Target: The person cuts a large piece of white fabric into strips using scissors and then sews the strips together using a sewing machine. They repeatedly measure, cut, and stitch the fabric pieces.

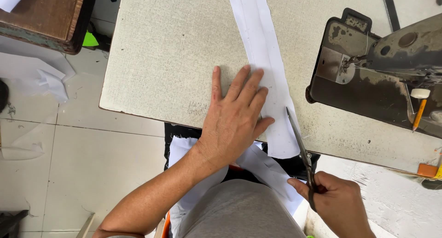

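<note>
A long white fabric strip [261, 40] runs down the beige sewing table [170, 49] and hangs over its front edge. My left hand [235, 116] lies flat on the table with spread fingers, its fingertips pressing the strip's left side. My right hand [338, 203] grips the handles of dark metal scissors [299, 146] below the table edge. The blades point up along the strip's right edge near its lower end and look nearly closed.
A dark sewing machine [377, 77] sits on the table's right side, with a pencil [419, 114] and an orange block [427, 170] near it. More white fabric [269, 171] lies on my lap. A wooden cabinet [46, 14] and paper scraps [50, 81] are on the tiled floor at left.
</note>
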